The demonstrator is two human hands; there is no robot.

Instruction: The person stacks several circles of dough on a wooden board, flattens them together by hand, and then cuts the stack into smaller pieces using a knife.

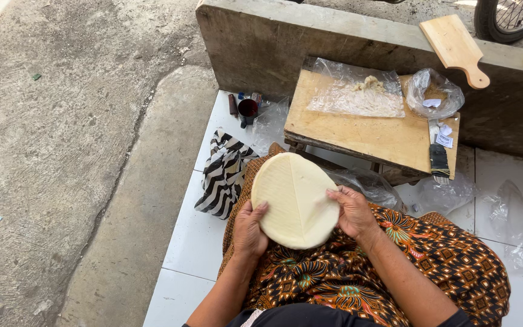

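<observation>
While we are sitting, our left hand [250,231] and right hand [352,212] are gripping opposite edges of a smooth, pale dough disc [295,200] over patterned batik cloth [431,254].

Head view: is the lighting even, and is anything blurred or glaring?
Head view: soft, even daylight, weak shadows; both hands and the pale round disc are sharp; mild glare on the plastic bags and white tiles; slight bending of lines at the edges.
</observation>
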